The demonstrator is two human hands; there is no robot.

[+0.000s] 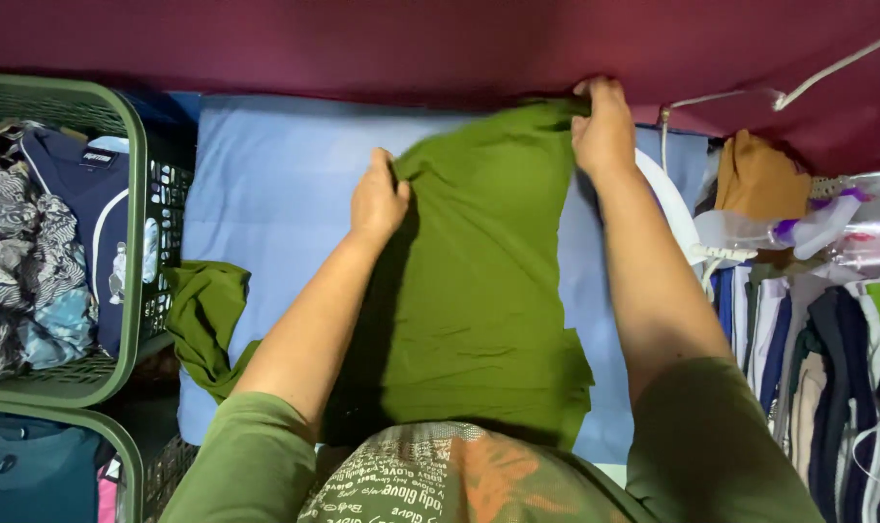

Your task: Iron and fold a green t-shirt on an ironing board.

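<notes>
Green garment [478, 291] lies on blue sheet [265, 184], center. Left hand [377, 199] pinches its left edge, right hand [604, 131] grips far right corner. Better keep both edges pulled tight & level, so fabric is flat w/o wrinkles. Green basket [135, 174] w/ clothes at left.

A flat surface covered by a pale blue sheet [265, 184] carries everything, running from the maroon backdrop at 12 o'clock down toward the person at 6. An olive green garment [478, 291] lies spread on it across the middle, reaching from 12 to 6 o'clock. One bunched sleeve [207, 320] of it trails off the sheet's edge at about 8 o'clock.
</notes>
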